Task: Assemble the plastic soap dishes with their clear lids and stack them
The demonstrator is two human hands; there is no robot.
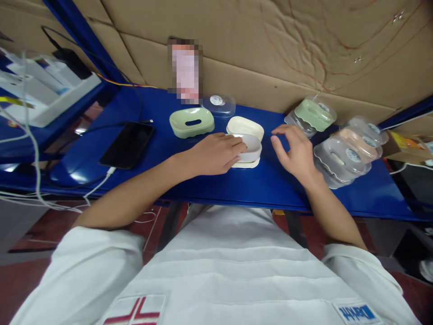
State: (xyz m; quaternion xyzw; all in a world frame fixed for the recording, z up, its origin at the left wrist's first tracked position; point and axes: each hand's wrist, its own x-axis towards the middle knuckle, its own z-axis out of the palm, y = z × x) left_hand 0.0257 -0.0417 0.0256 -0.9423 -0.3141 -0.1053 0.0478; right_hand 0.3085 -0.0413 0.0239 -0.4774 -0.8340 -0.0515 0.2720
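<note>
My left hand (218, 153) has its fingers over the rim and inside a whitish soap dish (254, 149), gripping it; its palm side is hidden. Beneath that dish, a cream base (249, 164) shows along the front. Directly behind stands another cream soap dish part (245, 125), partly covered. My right hand (296, 151) hovers just to the right, thumb and fingers apart, with nothing in it. To the left sits a green soap dish (192, 123) with an oval slot. Behind it is a clear lid (219, 105) bearing a round label.
On the right, clear-lidded soap dishes stand in stacks, with a green one (315, 115) and a peach one (358, 142). A black phone (127, 145) and cables lie left. Cardboard (237, 54) lines the back of the blue table (203, 187); a blurred-out picture leans there.
</note>
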